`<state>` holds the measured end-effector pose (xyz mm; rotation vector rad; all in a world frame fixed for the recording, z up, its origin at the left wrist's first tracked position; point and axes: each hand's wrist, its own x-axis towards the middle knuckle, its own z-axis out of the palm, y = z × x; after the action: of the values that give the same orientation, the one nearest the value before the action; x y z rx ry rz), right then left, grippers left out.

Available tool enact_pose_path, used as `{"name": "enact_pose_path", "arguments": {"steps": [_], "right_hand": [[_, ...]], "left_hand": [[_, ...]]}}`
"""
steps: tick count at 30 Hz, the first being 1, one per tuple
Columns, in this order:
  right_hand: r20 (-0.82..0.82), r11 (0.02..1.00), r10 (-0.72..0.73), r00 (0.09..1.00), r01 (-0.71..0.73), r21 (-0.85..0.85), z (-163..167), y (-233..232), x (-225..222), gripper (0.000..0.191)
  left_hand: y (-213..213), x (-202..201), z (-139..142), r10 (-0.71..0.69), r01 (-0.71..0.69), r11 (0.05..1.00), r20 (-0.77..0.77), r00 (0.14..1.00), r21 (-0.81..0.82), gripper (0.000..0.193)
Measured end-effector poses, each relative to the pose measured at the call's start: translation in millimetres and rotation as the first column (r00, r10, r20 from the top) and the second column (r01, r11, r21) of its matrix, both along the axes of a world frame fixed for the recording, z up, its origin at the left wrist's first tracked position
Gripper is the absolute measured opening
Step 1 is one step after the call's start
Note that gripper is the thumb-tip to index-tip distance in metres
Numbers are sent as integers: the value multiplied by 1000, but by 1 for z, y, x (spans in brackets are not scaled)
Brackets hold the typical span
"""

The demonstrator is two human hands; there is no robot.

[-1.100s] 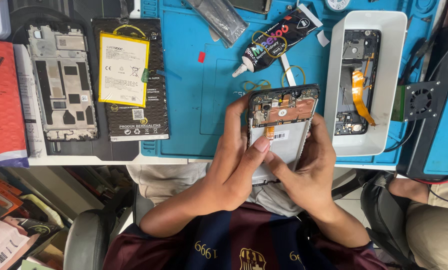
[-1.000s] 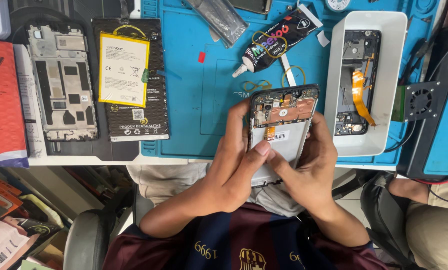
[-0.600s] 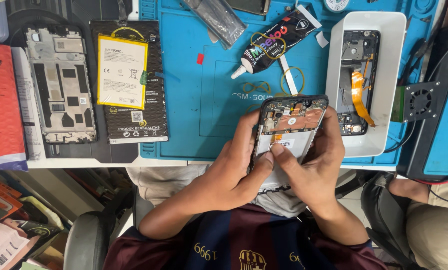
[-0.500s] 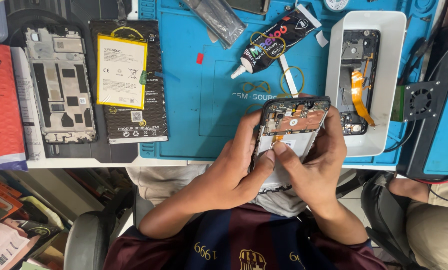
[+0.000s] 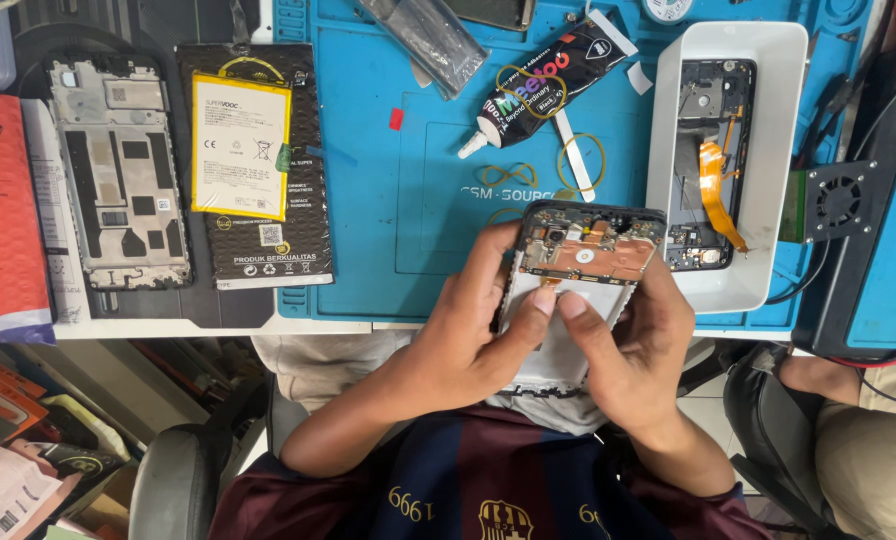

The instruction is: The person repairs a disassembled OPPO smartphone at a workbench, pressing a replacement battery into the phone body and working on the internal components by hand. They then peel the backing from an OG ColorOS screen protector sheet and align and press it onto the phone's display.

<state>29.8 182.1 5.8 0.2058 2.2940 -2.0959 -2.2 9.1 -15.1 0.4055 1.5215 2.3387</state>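
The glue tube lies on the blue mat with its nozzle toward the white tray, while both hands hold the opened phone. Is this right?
Not quite. In the head view the glue tube lies on the blue mat, but its nozzle points away from the white tray, toward the battery. Both the left hand and right hand do hold the opened phone.

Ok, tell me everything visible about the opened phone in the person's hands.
The opened phone has its back cover off: a dark frame, a copper-coloured board across the top, a pale bare bay below. It is held above the table edge, tilted, top end away. The left hand and right hand grip its sides, thumbs meeting on the bay.
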Motion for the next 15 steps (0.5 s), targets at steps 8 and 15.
{"name": "enact_pose_path", "arguments": {"steps": [8,15], "right_hand": [[-95,999,-6,995,10,44,2,1,0,27],[-92,997,-68,993,70,18,-1,4,-2,16]], "left_hand": [[1,1,-2,17,-13,997,57,998,-73,43],[1,1,-1,23,-22,999,26,999,-39,42]]}}
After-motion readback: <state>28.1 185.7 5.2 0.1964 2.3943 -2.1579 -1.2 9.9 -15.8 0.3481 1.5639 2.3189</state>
